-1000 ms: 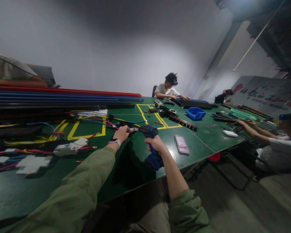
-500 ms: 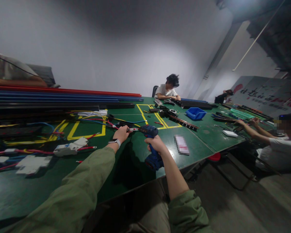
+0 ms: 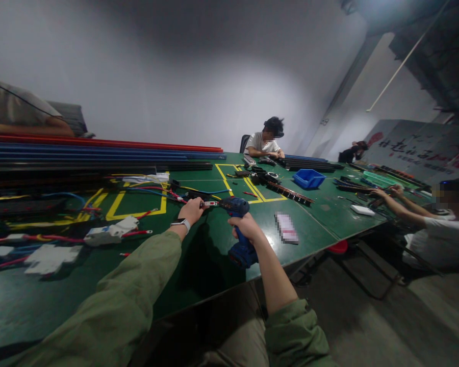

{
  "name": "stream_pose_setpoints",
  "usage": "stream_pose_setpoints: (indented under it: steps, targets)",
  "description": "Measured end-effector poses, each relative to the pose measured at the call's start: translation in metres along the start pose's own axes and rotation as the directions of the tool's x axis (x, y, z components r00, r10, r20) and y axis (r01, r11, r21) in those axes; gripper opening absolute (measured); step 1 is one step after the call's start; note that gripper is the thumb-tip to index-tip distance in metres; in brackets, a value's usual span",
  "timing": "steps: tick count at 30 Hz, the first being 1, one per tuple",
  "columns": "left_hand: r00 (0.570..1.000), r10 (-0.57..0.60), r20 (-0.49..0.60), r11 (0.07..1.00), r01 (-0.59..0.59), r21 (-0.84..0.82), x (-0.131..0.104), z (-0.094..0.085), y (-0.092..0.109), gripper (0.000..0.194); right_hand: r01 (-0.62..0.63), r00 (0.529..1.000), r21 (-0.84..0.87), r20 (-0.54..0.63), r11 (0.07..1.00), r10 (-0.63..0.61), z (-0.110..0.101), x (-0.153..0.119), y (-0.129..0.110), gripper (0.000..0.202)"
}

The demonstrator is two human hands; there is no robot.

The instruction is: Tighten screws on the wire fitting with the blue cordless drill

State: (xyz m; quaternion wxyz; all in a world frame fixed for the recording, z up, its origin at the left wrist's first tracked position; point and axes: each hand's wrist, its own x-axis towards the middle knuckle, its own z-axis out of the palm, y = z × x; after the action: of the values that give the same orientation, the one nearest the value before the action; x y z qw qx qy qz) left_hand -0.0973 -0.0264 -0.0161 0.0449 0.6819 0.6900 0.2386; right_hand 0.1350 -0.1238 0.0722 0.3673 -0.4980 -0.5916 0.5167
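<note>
My right hand (image 3: 247,228) is wrapped round the grip of a blue cordless drill (image 3: 240,250), whose nose points left. Fingers closed, my left hand (image 3: 192,210) grips a small white and black part with a red spot (image 3: 211,203), right at the drill's tip. Whether the bit touches the part I cannot tell. Just behind my left hand lie red, blue and yellow cables (image 3: 168,189). White circuit breakers (image 3: 110,231) with red leads sit left of my left forearm.
On the green table (image 3: 313,224) are a pale phone-like slab (image 3: 286,228), a blue bin (image 3: 309,178) and a dark terminal strip (image 3: 289,193). Long red and blue bars (image 3: 99,148) lie at the back left. Several co-workers sit around; one (image 3: 265,140) is across the table.
My hands, the drill and the small part stay almost where they were. At the right, a co-worker's hands have shifted slightly.
</note>
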Motion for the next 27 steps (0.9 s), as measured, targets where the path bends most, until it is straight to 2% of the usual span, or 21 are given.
stream_pose_setpoints:
  steps: [27]
  targets:
    - [1.0,0.0,0.002,1.0,0.0,-0.015,0.0033,0.0051,-0.0036,0.036,0.006,1.0,0.002,0.008,1.0,-0.006,-0.001,0.0011,0.0017,0.018]
